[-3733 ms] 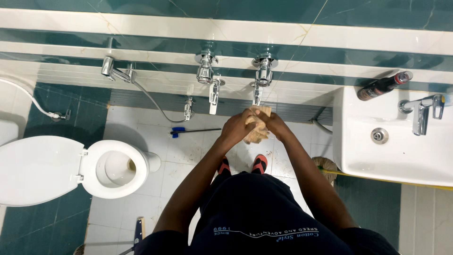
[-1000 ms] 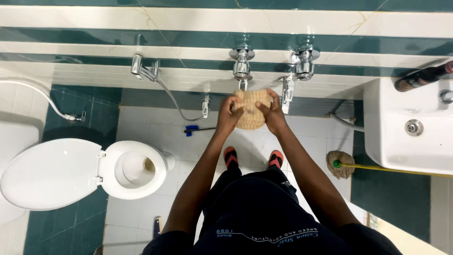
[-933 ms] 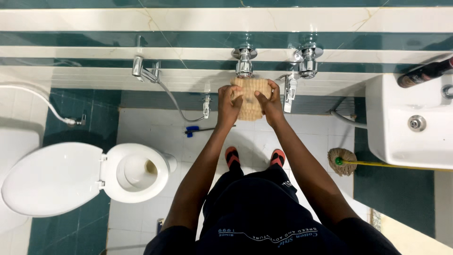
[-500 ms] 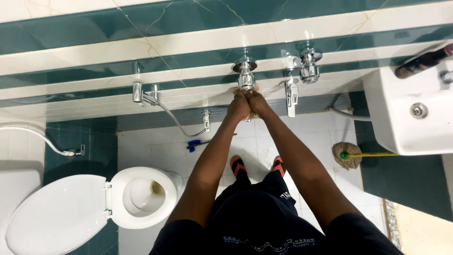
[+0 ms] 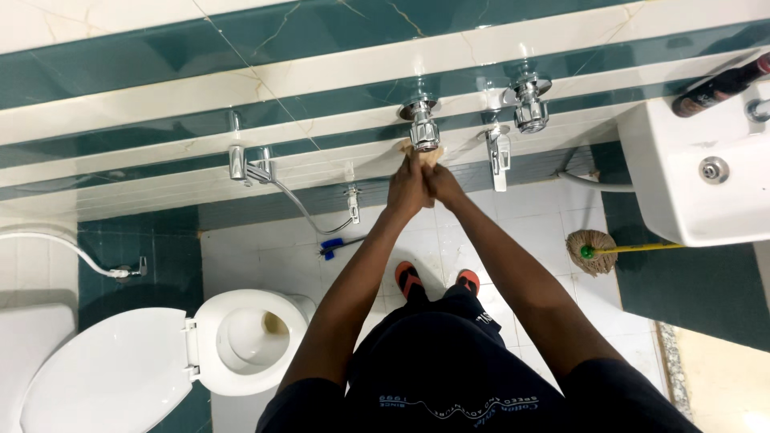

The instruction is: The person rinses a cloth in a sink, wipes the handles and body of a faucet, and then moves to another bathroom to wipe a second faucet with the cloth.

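While both hands, left hand (image 5: 407, 186) and right hand (image 5: 441, 184), pinched the tan cloth (image 5: 417, 152) against the chrome tap (image 5: 423, 128), firm, even rubbing seemed wise.

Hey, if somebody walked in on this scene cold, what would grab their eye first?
Most striking are the left hand and right hand, pressed together around a tan cloth right under a chrome wall tap on the teal-and-cream tiled wall. Down at the lower left sits a white toilet with its lid open. At the right edge, a white washbasin hangs above a mop head lying on the floor.
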